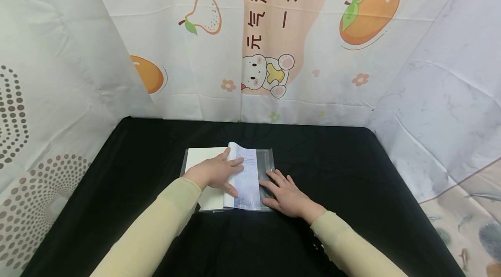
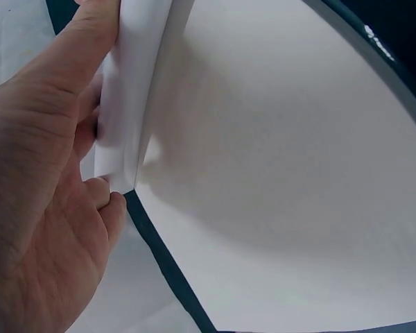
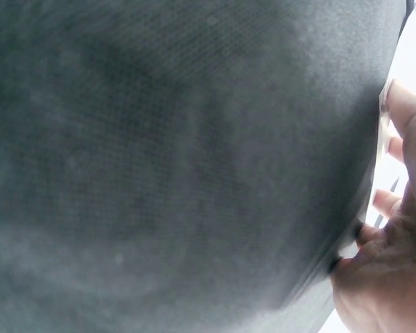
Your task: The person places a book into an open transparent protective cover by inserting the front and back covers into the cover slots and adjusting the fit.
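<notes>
An opened book lies on the black cloth, its cream page [image 1: 207, 159] on the left. A pale blue-violet printed cover flap [image 1: 249, 185] is bent over at its middle. Clear plastic sheet [image 1: 265, 157] shows beyond the flap's right edge and around the book's outer edges. My left hand [image 1: 217, 172] rests across the bend with spread fingers; in the left wrist view the curved white paper [image 2: 135, 97] runs under the fingertips. On the right, my right hand [image 1: 287, 195] touches the clear plastic with extended fingers. The right wrist view hides most of what its fingertips touch.
Black cloth [image 1: 336, 168] covers the table under and around the book. A printed white curtain [image 1: 195, 68] hangs behind the far edge, with pale fabric walls on the left [image 1: 66, 94] and right [image 1: 442, 85].
</notes>
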Demonstrator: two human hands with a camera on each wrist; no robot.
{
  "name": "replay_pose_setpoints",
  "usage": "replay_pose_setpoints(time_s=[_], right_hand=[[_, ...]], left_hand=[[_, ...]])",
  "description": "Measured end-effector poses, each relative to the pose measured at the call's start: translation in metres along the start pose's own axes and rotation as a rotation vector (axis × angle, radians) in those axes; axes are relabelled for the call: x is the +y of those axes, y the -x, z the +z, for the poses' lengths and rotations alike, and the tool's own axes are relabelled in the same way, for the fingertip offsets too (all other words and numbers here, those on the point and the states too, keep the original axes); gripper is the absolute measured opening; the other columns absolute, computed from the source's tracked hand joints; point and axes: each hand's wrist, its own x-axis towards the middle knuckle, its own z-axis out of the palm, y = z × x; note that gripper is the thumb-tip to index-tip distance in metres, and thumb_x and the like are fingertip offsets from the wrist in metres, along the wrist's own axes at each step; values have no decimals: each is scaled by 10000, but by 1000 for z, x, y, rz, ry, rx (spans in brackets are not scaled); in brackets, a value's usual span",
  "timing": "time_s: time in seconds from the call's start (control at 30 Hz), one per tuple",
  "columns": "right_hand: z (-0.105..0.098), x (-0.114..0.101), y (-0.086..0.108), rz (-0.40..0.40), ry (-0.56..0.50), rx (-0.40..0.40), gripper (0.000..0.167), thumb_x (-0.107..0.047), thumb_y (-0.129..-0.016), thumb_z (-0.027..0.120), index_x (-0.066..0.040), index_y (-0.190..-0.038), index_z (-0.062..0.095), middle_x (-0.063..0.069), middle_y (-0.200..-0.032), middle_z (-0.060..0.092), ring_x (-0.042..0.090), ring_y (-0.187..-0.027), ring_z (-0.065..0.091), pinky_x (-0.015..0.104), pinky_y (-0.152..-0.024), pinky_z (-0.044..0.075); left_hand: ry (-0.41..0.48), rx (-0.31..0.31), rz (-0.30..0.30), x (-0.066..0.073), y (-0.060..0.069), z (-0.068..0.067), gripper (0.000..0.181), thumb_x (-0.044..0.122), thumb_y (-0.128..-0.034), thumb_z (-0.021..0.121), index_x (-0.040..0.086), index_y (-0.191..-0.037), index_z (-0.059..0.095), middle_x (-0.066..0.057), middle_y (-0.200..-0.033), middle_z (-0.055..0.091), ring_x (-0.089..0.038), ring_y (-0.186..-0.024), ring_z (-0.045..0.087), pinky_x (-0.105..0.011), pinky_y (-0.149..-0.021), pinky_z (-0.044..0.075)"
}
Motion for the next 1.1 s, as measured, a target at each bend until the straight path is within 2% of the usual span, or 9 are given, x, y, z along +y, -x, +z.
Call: replay_pose_setpoints(time_s=[0.27, 0.47, 0.7, 0.77, 0.93, 1.1], right_hand=[[1, 1, 0, -12, 3, 5, 564, -406, -1043, 574, -181, -1545, 450, 165, -1672, 230, 439, -1548, 149, 694, -1178, 190], [-1, -1, 0, -3, -1, -6, 567, -409, -1043, 571, -186, -1549, 444, 165, -1674, 223, 436, -1550, 140, 689, -1184, 182], [-1, -2, 0, 8, -2, -15, 567, -414, -1043, 570, -194, -1550, 444, 158, -1679, 218, 427, -1554, 132, 682, -1190, 175], [-1, -1, -1, 9, 1, -17, 569, -420, -1044, 566, -199, -1552, 440, 155, -1680, 216, 424, -1556, 128, 678, -1193, 173], [0, -1, -1, 10, 6, -16, 567, -425, -1045, 562, -203, -1553, 440, 155, -1680, 216, 421, -1557, 125, 677, -1193, 175], [0, 0, 0, 20, 1, -17, 579, -423, -1039, 574, -200, -1555, 438, 152, -1682, 213, 424, -1556, 125, 677, -1193, 173]], left_hand=[[54, 65, 23, -8, 2, 7, 982, 763, -801, 662, 324, -1612, 325, 42, -1724, 124, -348, -1585, 20, -520, -1231, 247], [91, 155, 72, -15, 5, 14, 1078, 763, -812, 657, 173, -1630, 277, -10, -1723, 135, -300, -1588, 67, -450, -1251, 216], [117, 260, 121, -19, 9, 19, 1058, 763, -802, 667, 81, -1563, 395, -71, -1677, 278, -291, -1567, 194, -438, -1215, 309], [132, 254, 128, -20, 11, 19, 1041, 748, -824, 663, 77, -1571, 387, -74, -1680, 273, -294, -1567, 193, -443, -1212, 315], [188, 191, 132, -21, 15, 17, 963, 666, -919, 614, 85, -1615, 292, -40, -1713, 168, -265, -1583, 108, -441, -1237, 260], [180, 169, 158, -21, 15, 18, 929, 622, -957, 588, 69, -1622, 250, -48, -1719, 115, -272, -1585, 77, -439, -1250, 223]])
